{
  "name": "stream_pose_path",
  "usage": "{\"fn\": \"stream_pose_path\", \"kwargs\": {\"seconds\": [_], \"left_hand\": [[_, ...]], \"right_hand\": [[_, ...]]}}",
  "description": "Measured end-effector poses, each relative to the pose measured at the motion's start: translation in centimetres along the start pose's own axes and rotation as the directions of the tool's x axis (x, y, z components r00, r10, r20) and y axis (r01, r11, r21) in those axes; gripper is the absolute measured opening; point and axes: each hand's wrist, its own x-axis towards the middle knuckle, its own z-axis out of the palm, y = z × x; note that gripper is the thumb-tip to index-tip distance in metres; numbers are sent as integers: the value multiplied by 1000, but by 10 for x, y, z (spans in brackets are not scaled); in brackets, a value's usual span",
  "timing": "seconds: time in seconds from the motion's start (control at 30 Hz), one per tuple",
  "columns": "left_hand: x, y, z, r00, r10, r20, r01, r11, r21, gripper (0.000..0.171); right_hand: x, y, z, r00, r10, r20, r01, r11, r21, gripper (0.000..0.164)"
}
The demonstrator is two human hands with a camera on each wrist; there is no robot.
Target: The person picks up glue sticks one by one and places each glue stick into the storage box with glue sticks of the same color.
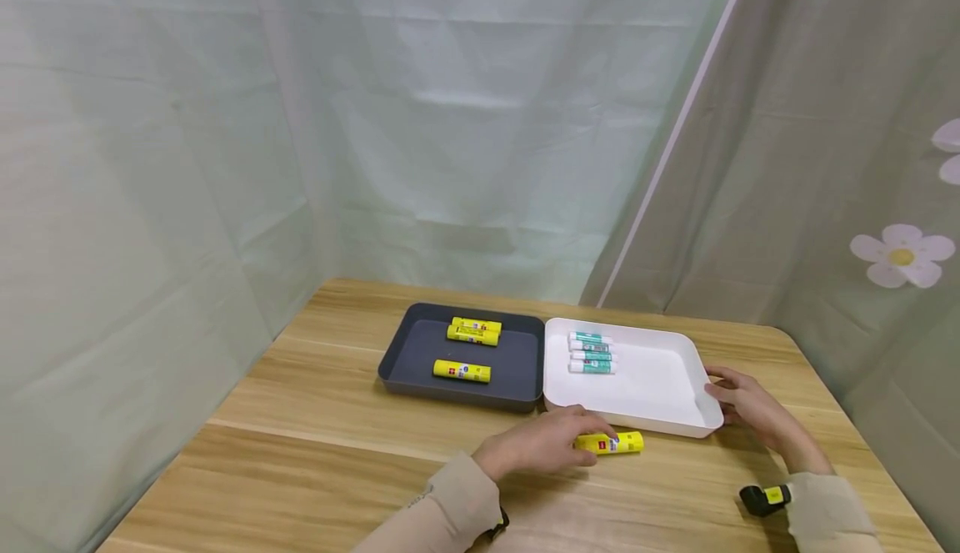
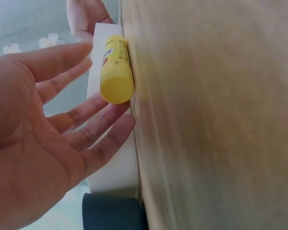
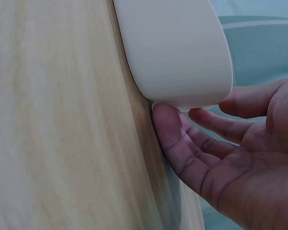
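Observation:
A yellow glue stick (image 1: 626, 443) lies on the table in front of the white tray (image 1: 663, 378). My left hand (image 1: 534, 443) reaches over its left end in the head view. From the left wrist, the fingers spread loosely beside and behind the glue stick (image 2: 117, 72), with the thumb apart from it. My right hand (image 1: 759, 413) is at the white tray's right end. In the right wrist view, its loosely bent fingertips touch the tray's outer wall (image 3: 177, 52), and the thumb is by the rim.
Left of the white tray, a dark grey tray (image 1: 408, 363) adjoins it and holds three yellow glue sticks (image 1: 462, 371). Several white-and-green glue sticks (image 1: 592, 367) lie in a column inside the white tray. Curtains (image 1: 480, 136) hang behind the wooden table (image 1: 300, 470).

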Motion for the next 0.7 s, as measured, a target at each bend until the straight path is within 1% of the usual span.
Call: {"fn": "stream_pose_path", "kwargs": {"seconds": [0.37,0.47,0.7], "left_hand": [[0,-1,1,1000,25,-7,-25,998,55,38],[1,-2,2,999,31,-13,-30,998,55,36],[1,-4,1,999,31,-26,-31,999,22,35]], "right_hand": [[1,2,-1,1000,-4,2,4,1000,-10,60],[0,2,-1,1000,-2,3,2,1000,-12,61],[0,1,-1,1000,7,6,-7,1000,-4,62]]}}
